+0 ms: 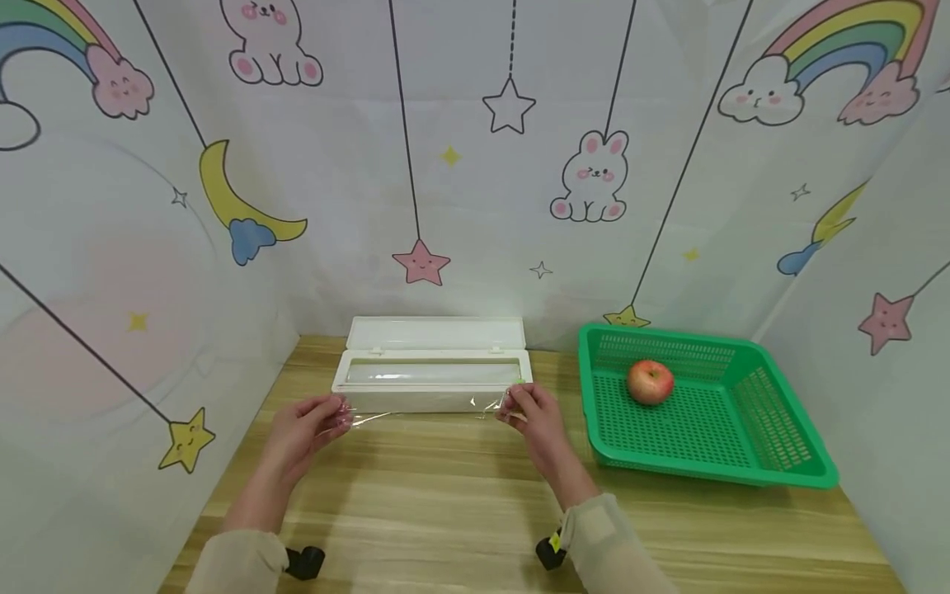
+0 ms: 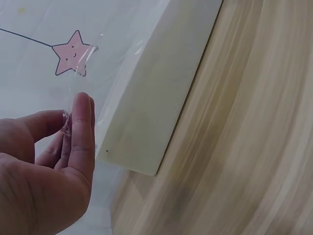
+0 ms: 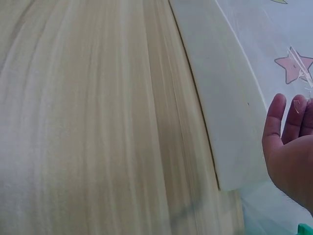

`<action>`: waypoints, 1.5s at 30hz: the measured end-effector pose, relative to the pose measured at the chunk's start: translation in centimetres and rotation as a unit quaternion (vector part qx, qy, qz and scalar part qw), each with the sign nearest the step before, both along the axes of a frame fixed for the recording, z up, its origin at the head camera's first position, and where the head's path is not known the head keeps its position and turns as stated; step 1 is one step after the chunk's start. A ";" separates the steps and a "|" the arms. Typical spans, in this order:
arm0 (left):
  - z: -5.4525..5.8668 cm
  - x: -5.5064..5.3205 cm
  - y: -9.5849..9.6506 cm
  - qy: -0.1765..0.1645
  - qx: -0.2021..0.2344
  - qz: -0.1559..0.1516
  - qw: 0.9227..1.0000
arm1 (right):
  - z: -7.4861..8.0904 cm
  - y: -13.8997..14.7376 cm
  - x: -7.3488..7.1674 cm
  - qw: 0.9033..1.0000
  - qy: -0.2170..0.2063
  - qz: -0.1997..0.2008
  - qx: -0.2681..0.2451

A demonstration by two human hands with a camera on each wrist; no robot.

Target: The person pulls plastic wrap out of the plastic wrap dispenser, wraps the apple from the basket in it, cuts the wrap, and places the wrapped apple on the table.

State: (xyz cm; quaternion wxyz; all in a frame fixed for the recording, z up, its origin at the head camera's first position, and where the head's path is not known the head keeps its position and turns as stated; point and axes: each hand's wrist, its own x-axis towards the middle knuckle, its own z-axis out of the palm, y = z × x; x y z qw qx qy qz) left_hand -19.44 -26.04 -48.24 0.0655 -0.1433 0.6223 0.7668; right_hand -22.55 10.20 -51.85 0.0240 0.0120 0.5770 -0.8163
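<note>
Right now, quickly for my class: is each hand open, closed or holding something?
Left hand: holding, pinching one side of the clear cling film.
Right hand: holding, pinching the film's other side.

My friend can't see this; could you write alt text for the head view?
A person's left hand and right hand hold clear film in front of an open white box on a wood-grain table. To the right, a red apple sits in a green basket. Behind is a cartoon-print backdrop.
</note>
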 end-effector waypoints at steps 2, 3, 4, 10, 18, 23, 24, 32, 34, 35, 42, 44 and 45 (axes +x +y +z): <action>-0.3 0.2 -0.1 -0.007 -0.004 -0.010 1.000 | -0.2 0.0 0.3 1.000 -0.005 -0.001 -0.008; -0.4 0.3 -0.2 -0.010 -0.006 -0.014 1.000 | -0.4 0.0 0.4 1.000 -0.008 0.000 -0.012; -0.5 0.3 -0.2 -0.014 -0.008 -0.017 1.000 | -0.5 0.0 0.6 1.000 -0.012 -0.001 -0.016; -0.9 0.4 -0.4 -0.025 -0.019 -0.032 0.999 | -1.3 -0.3 1.2 0.999 -0.023 0.004 -0.025; -1.4 0.6 -1.2 -0.038 -0.021 -0.059 0.997 | -1.5 -0.5 1.4 0.998 -0.050 0.005 -0.040; -1.6 0.2 -1.7 -0.041 -0.036 -0.083 0.995 | -1.7 -0.7 1.4 0.997 -0.056 0.008 -0.053; -1.7 0.1 -1.8 -0.043 -0.038 -0.087 0.995 | -1.7 -0.8 1.5 0.997 -0.059 0.009 -0.057; -1.7 -1.5 -2.7 -0.043 -0.061 -0.098 0.992 | -1.9 -1.4 1.8 0.993 -0.069 0.025 -0.088; -1.5 -1.8 -2.8 -0.040 -0.079 -0.103 0.991 | -2.0 -1.5 1.9 0.994 -0.067 0.029 -0.086; -1.4 -1.9 -2.9 -0.040 -0.092 -0.107 0.989 | -2.0 -1.5 1.9 0.994 -0.067 0.029 -0.086; -1.5 -2.1 -3.4 -0.031 -0.162 -0.138 0.976 | -2.2 -1.8 2.3 0.995 -0.070 0.032 -0.066; -1.5 -2.2 -3.4 -0.032 -0.175 -0.131 0.975 | -2.2 -1.9 2.3 0.995 -0.068 0.035 -0.060; -1.5 -2.2 -3.3 -0.031 -0.182 -0.124 0.975 | -2.2 -1.9 2.3 0.995 -0.068 0.035 -0.061</action>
